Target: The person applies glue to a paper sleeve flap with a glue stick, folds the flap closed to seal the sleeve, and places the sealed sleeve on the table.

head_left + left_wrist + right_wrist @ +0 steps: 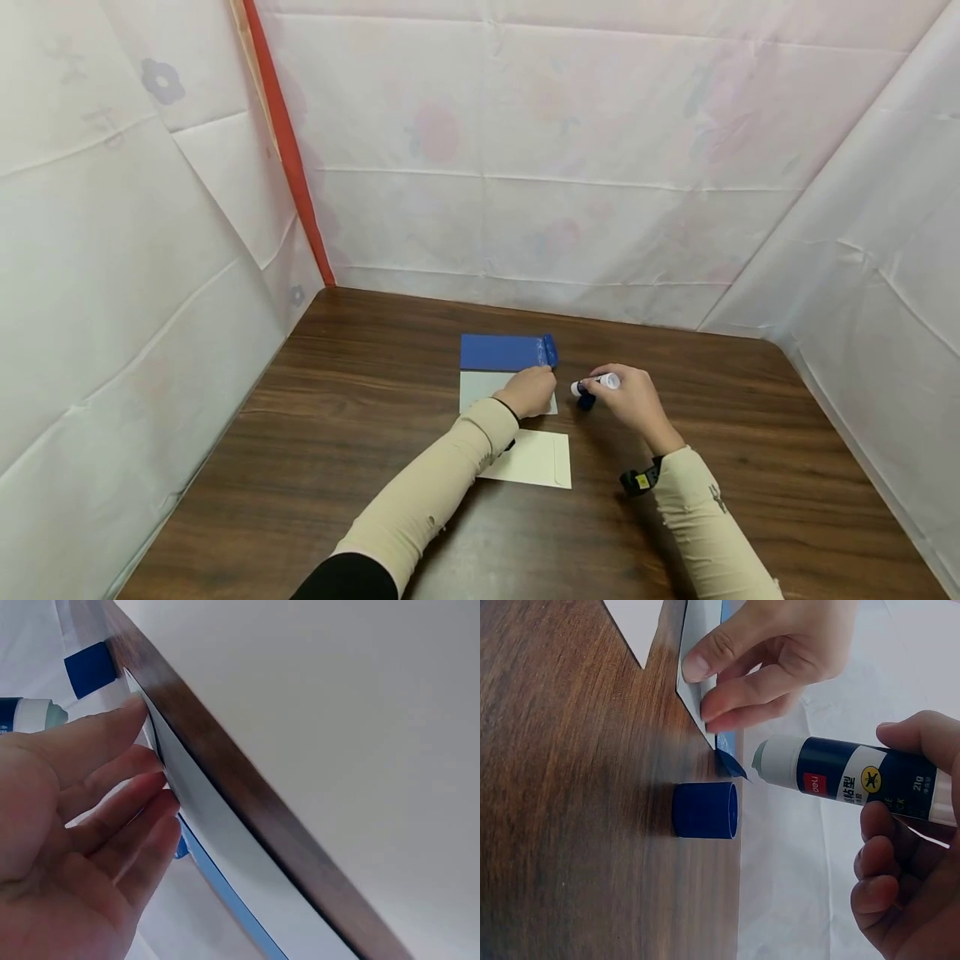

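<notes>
My right hand holds an uncapped glue stick in the air, its pale glue tip pointing left toward the envelopes. Below it, the dark blue cap stands on the table. With its fingertips my left hand presses on the right part of a pale grey envelope. Just beyond lies a blue envelope; its flap curls up at the right end, with whitish streaks beside the fold. In the left wrist view, the left thumb and fingers touch the grey envelope along its surface.
A cream envelope lies nearer me, partly under my left forearm. The brown wooden table is bounded by white plastic sheeting at the back and sides. A red strip runs down the back left corner.
</notes>
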Motion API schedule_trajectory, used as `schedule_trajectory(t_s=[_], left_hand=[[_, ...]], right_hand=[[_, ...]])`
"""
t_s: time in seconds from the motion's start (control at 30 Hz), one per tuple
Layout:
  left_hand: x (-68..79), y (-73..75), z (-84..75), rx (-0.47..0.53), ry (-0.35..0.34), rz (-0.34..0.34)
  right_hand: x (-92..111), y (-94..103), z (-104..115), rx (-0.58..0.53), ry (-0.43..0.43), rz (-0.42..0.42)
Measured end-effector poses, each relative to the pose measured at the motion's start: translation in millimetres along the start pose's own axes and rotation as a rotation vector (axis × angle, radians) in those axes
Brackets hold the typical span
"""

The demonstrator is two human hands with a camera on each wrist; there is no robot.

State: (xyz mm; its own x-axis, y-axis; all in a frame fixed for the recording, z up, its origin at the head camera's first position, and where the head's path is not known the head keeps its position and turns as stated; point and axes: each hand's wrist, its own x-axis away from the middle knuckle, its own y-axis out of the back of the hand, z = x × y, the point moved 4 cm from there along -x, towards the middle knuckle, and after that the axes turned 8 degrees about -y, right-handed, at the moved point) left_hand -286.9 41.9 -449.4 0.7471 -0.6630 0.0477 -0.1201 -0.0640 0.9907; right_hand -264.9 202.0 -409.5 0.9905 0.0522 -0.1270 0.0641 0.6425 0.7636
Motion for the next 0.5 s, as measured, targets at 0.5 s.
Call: schedule_trajectory(t_s=[0.5], left_hand=[[0.5,2.0,2.5,-0.032,-0.022,-0.097]], right_hand=[[-4.5,-0.4,0.8,-0.009,0.019,-0.005]])
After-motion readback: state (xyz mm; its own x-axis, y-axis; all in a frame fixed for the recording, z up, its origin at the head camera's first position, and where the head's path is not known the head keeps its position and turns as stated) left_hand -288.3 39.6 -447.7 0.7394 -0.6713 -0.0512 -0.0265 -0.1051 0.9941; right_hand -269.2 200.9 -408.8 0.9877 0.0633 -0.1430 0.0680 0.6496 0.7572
